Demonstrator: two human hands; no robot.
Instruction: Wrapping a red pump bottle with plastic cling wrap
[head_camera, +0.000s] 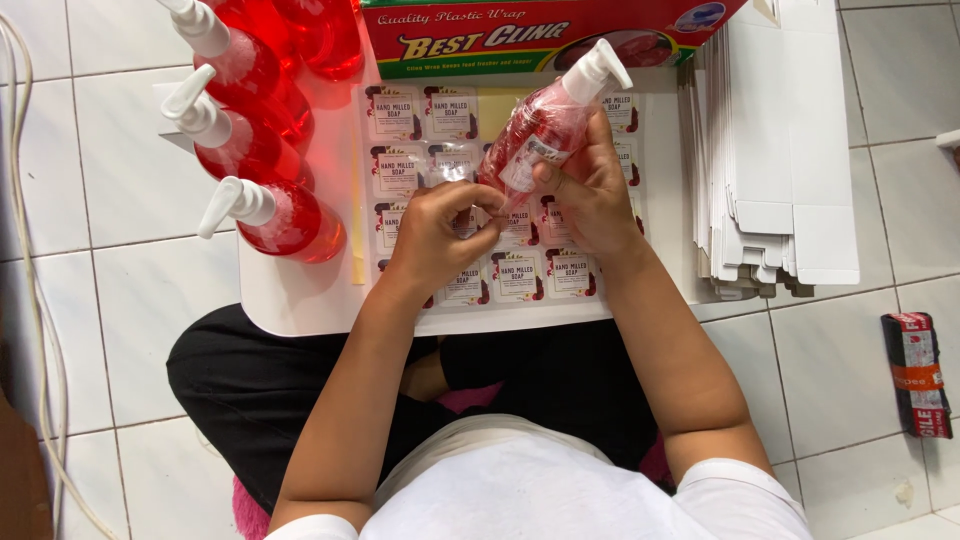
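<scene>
Over the sticker sheet (520, 275), right hand (590, 190) grips the wrapped red pump bottle (540, 130); left hand (440, 235), at its 7 o'clock, pinches its bottom edge, probably mid-wrapping. Next move likely needs careful smoothing.

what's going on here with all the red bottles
A person sits on a tiled floor over a white board. The right hand holds a red pump bottle tilted, while the left hand pinches at its lower end, seemingly at a label. A sheet of stickers lies under the hands. Three more red pump bottles lie at the left, a stack of flat white cartons at the right.
</scene>
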